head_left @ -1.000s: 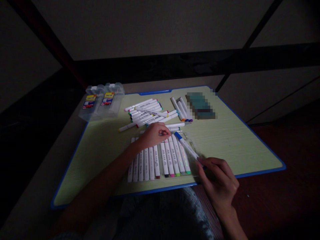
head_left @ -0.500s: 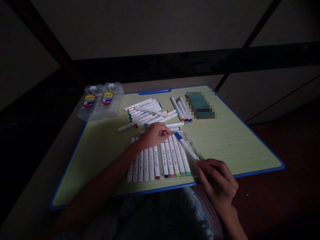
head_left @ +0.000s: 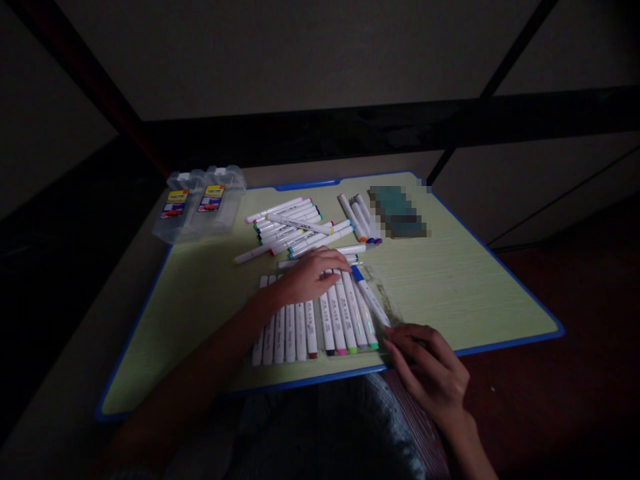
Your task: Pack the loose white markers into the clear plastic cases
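A row of white markers [head_left: 320,320] with coloured caps lies side by side near the front of the pale green lap table [head_left: 450,280]. My left hand [head_left: 307,273] rests on the row's far ends, fingers curled over several of them. My right hand [head_left: 425,367] pinches the near end of a blue-capped marker [head_left: 369,295], which lies slanted at the row's right edge. A clear plastic tray [head_left: 387,300] is faintly visible under the right part of the row.
A loose pile of markers [head_left: 295,230] lies farther back, with a few more markers [head_left: 357,217] to its right. Two clear plastic cases [head_left: 200,203] with labels stand at the back left corner. A blurred teal object [head_left: 400,212] lies at the back right. The room is dim.
My right hand has drawn the blue-capped marker's near end leftward, closer to the row. My left hand has flattened a little over the row's far ends.
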The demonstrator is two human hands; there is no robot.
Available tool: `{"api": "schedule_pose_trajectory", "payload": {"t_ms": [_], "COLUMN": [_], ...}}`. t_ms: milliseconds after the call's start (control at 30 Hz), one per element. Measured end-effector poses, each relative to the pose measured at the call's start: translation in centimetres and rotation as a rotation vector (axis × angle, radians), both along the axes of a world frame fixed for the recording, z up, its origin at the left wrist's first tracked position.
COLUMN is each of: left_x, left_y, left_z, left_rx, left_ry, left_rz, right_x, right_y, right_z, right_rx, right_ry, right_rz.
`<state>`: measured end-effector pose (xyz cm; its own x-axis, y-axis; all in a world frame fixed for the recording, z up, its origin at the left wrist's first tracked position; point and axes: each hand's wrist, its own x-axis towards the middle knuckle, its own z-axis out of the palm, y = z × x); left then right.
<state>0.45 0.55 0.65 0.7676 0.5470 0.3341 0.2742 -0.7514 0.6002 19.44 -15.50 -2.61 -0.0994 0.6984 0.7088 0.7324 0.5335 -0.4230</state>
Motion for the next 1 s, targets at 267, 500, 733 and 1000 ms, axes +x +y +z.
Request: {"api": "schedule_pose_trajectory", "payload": {"t_ms": [267, 500, 733, 1000], "left_x": [-0.2, -0.2, -0.1, 0.0], "left_y": [0.0, -0.1, -0.8, -1.3], "left_z": [-0.2, 0.0, 0.0, 0.3], "left_rx": [0.002, 0.062, 0.216, 0.255], "left_ry": [0.051, 0.118, 0.225, 0.369], "left_rz": [-0.001, -0.02, -0.03, 0.024], "right_x": [0.0, 0.2, 0.2, 0.1], "right_y": [0.0, -0.1, -0.3, -0.3], "right_z": [0.1, -0.4, -0.5, -0.5], "right_rx": [-0.012, -0.013, -0.014, -0.023], "right_ry": [-0.037, -0.049, -0.039, -0.061], "right_rz": [0.039, 0.063, 0.014, -0.001]}}
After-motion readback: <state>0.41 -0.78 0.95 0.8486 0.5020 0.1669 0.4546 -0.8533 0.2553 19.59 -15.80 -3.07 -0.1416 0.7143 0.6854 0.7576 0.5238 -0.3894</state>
